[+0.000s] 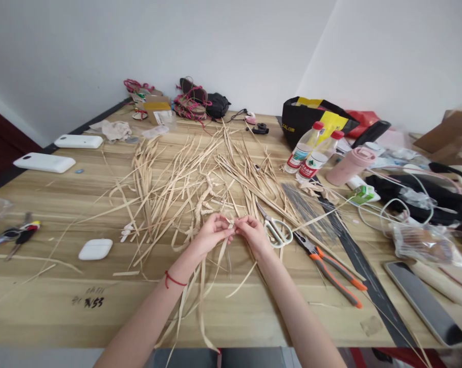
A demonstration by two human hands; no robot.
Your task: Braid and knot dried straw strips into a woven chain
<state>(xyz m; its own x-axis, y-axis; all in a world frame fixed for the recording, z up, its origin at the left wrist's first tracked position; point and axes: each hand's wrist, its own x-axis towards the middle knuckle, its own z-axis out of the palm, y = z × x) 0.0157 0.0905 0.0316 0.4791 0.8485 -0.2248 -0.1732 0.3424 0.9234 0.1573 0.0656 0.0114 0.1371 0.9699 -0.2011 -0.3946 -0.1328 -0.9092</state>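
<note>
My left hand (210, 234) and my right hand (253, 232) meet over the middle of the wooden table (54, 306), fingers pinched together on thin pale straw strips (233, 222). Long ends of those strips trail down past my left wrist, which wears a red string (174, 279), and hang over the front edge. A braided straw piece (204, 199) lies just beyond my hands among a wide scatter of loose straw (169, 174). White-handled scissors (276, 228) lie right beside my right hand.
Orange-handled pliers (332, 271), a long dark strip and a phone (424, 301) lie to the right. Two water bottles (309, 151), a pink cup (349, 166) and a black-yellow bag (315, 120) stand behind. An earbud case (95, 249), keys (18, 235) and white boxes (44, 162) are left.
</note>
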